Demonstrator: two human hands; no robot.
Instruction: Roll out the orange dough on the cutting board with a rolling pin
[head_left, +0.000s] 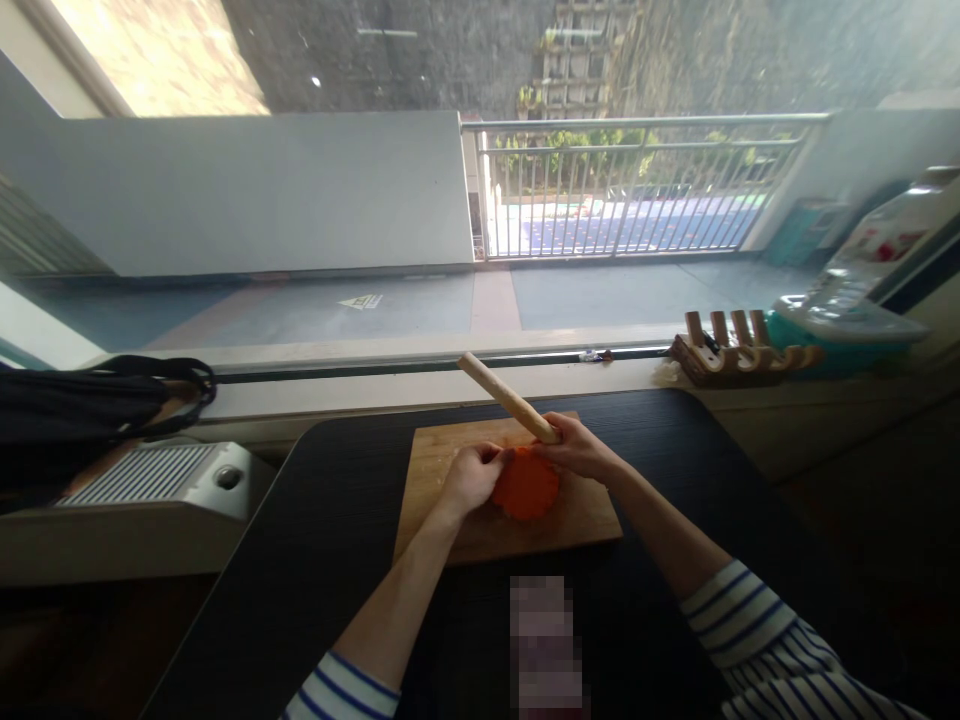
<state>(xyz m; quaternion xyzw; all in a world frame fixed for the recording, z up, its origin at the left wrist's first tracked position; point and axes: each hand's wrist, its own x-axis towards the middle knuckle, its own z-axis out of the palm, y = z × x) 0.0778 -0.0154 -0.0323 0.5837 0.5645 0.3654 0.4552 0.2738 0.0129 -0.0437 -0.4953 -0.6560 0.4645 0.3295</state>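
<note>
A flat orange piece of dough or clay [527,487] with a ragged edge lies over the wooden cutting board [439,520]. The fingers of my left hand [474,475] pinch its upper left edge. My right hand [576,447] is closed around the near end of a pale wooden rolling pin [504,394], which slants up and to the left above the board. The right fingertips are close to the upper right edge of the orange piece; whether they also grip it is hard to see.
The board rests on a black table [315,560] below a window. Along the sill on the right are a wooden rack-like object [739,350], a teal container [862,335] and a clear plastic bottle [889,240]. A black bag [82,410] and a white slatted appliance [150,475] stand at left.
</note>
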